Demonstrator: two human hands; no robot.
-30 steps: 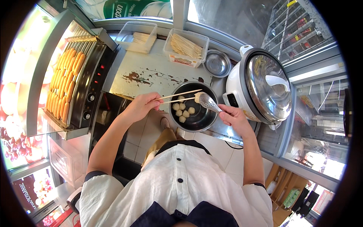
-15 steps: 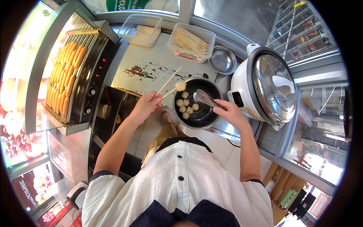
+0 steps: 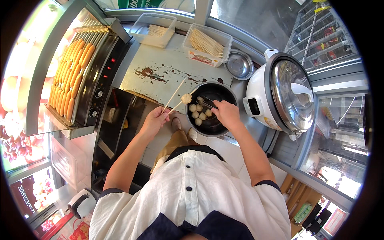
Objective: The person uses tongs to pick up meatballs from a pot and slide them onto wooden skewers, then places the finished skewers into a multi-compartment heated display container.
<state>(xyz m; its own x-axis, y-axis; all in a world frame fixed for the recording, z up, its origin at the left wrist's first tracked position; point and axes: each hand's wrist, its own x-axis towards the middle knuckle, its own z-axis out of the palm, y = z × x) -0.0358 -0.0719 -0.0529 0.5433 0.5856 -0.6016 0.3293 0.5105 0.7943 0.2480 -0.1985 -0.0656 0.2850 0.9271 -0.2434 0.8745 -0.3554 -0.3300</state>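
Observation:
My left hand (image 3: 155, 121) is closed around two wooden skewers (image 3: 174, 94). One skewer carries a pale meatball (image 3: 186, 98) close to its tip, at the left rim of the black pot (image 3: 224, 89). The other skewer looks bare. Over the pot, my right hand (image 3: 227, 113) grips metal tongs (image 3: 206, 103), partly covered by my fingers. The tongs' tips reach a meatball (image 3: 199, 99) at the pot's upper left; whether they pinch it I cannot tell. Several more meatballs (image 3: 195, 114) lie on the pot's left side.
A white cooker (image 3: 259, 85) with a shiny lid stands to the right. Behind the pot are a steel bowl (image 3: 239, 66) and two clear boxes of sticks, the nearer box (image 3: 216, 60) beside the bowl. Left, a roller grill (image 3: 85, 96) holds rows of sausages (image 3: 72, 76).
My right hand and the tongs have moved up and left, toward the meatballs at the pot's upper left. My left hand has shifted slightly downward with the skewers.

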